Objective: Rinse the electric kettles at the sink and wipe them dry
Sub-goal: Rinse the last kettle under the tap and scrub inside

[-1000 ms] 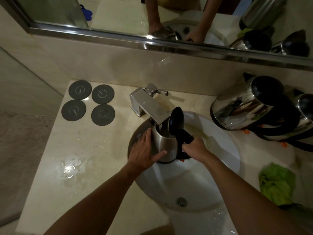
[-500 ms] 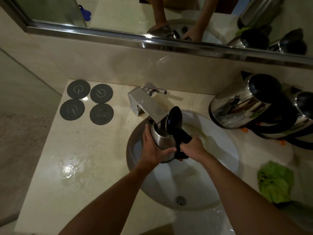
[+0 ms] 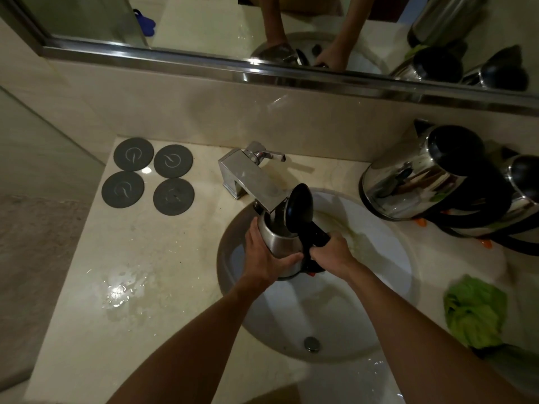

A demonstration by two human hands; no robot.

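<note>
A small steel electric kettle (image 3: 280,243) stands upright in the white sink (image 3: 379,258), right under the square chrome tap (image 3: 250,179). Its black lid (image 3: 299,207) is flipped up. My left hand (image 3: 262,258) wraps around the kettle's steel body from the left. My right hand (image 3: 332,252) grips its black handle on the right. Two more steel kettles (image 3: 408,182) (image 3: 522,193) with black lids rest on the counter at the right. I cannot tell whether water is running.
Several round grey kettle bases (image 3: 173,161) lie on the counter at the back left. A crumpled green cloth (image 3: 475,313) sits at the right edge. A puddle (image 3: 119,293) lies on the counter left of the sink. A mirror (image 3: 262,30) runs along the wall.
My left hand has moved from lying flat against the kettle's lower side to wrapping around its body. The kettle has stayed under the tap.
</note>
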